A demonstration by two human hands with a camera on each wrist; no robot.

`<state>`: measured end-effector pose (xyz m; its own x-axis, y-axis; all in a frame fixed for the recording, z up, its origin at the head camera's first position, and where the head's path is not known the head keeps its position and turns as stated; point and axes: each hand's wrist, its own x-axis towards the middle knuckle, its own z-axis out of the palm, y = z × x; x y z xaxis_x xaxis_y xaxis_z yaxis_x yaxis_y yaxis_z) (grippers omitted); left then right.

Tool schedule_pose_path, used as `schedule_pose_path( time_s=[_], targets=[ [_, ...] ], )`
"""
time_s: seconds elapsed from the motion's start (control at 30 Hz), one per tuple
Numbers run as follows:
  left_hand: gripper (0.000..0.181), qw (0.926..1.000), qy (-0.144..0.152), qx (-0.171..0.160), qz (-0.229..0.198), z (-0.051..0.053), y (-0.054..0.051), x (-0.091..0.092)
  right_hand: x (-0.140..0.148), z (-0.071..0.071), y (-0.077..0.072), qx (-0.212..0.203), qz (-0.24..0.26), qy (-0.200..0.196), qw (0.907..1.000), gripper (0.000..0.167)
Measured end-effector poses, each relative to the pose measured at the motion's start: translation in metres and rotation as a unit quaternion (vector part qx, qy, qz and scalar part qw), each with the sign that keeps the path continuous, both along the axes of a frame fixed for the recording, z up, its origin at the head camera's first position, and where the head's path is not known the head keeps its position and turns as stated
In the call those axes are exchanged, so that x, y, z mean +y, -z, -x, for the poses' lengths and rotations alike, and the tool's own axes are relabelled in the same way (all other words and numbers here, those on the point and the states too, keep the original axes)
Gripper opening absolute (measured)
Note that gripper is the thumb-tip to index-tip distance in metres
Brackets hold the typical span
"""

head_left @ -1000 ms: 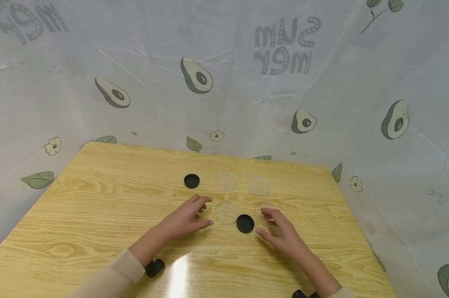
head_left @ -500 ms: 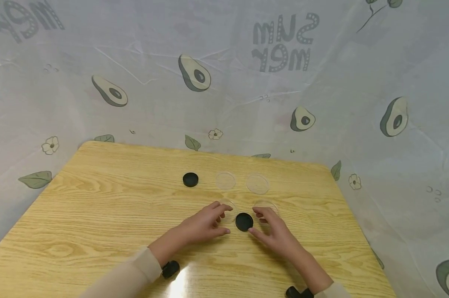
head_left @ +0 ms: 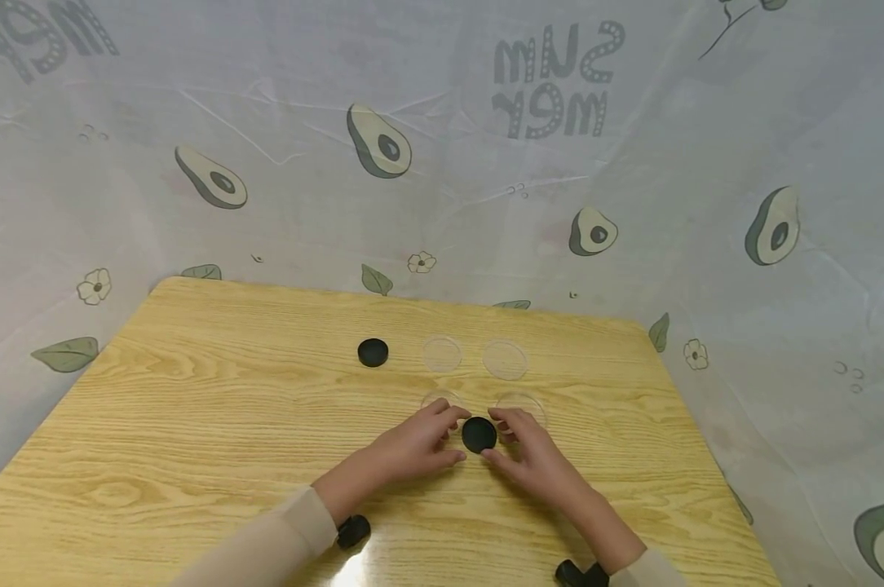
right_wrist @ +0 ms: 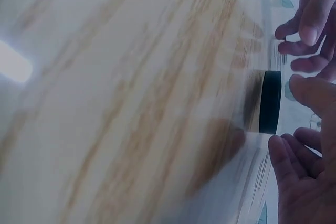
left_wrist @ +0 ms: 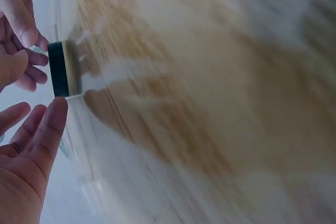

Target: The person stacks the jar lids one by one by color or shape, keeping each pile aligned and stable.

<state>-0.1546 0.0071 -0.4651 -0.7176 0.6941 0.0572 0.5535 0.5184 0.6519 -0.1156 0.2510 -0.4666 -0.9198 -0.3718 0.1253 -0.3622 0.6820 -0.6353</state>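
A round, shallow black lid-like disc [head_left: 479,435] lies on the wooden table between the two hands; its thin dark side shows in the left wrist view as a black disc [left_wrist: 58,69] and in the right wrist view as a black disc [right_wrist: 270,102]. My left hand [head_left: 422,442] is at its left, fingers loosely bent, thumb and fingertips close to the rim. On the other side, my right hand [head_left: 536,456] has its thumb tip at the disc's lower right edge and fingers above; whether it presses cannot be told. Neither hand grips anything.
A second black disc [head_left: 373,352] lies farther back on the left. Clear round dishes stand behind: one clear dish [head_left: 442,354], another clear dish [head_left: 506,359], and clear dishes partly behind the hands, such as the right one [head_left: 526,401]. A printed cloth [head_left: 471,179] hangs behind the table.
My left hand has moved right, from the left of the clear dishes up to the black disc. The right hand has shifted slightly left to the disc's edge. The disc stays on the table.
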Motion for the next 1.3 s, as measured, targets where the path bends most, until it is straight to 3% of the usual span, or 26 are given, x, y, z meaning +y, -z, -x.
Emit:
schedule_pose_path(
  time_s=[0.67, 0.9, 1.3],
  targets=[
    [0.046, 0.9973, -0.004, 0.051, 0.052, -0.001, 0.000, 0.023, -0.009, 0.001, 0.001, -0.003, -0.088, 0.012, 0.9961, 0.066],
    [0.051, 0.9960, -0.021, 0.055, 0.067, -0.002, -0.001, 0.026, -0.010, 0.002, 0.001, 0.014, -0.113, 0.011, 0.9934, 0.065],
    [0.045, 0.9946, -0.014, 0.067, 0.078, 0.000, 0.001, 0.030, -0.008, 0.000, 0.001, 0.017, -0.111, 0.000, 0.9937, 0.061]
  ],
)
